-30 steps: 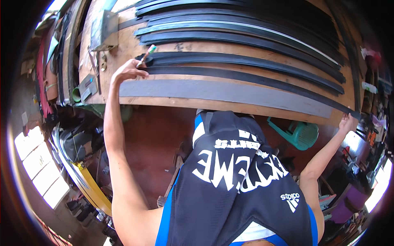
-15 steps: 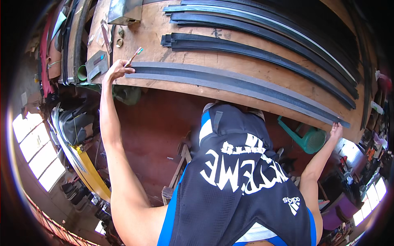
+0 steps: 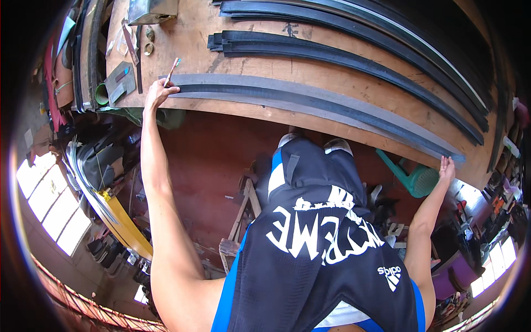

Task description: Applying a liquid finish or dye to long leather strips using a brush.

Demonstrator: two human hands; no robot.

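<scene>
A long grey strip (image 3: 232, 80) with a dark band (image 3: 310, 106) along its middle lies near the front edge of the wooden table. At its left end is my left hand (image 3: 159, 94), closed around a thin stick-like brush (image 3: 172, 72) with a teal and white tip pointing up. The fingertips of that hand touch the strip or rest just beside it; I cannot tell which. My right hand (image 3: 447, 169) reaches the strip's right end, its fingers stretched out at the edge.
Bundles of black strips (image 3: 332, 58) lie farther back on the table (image 3: 182, 52). At the back left are a metal can (image 3: 152, 11), a small brass ring (image 3: 148, 49) and a grey plate (image 3: 120, 83). A green plastic stool (image 3: 417, 180) stands below the right side.
My right hand's fingers have straightened at the strip's end. My left hand has shifted slightly, still with the brush. The table appears higher and farther left in view.
</scene>
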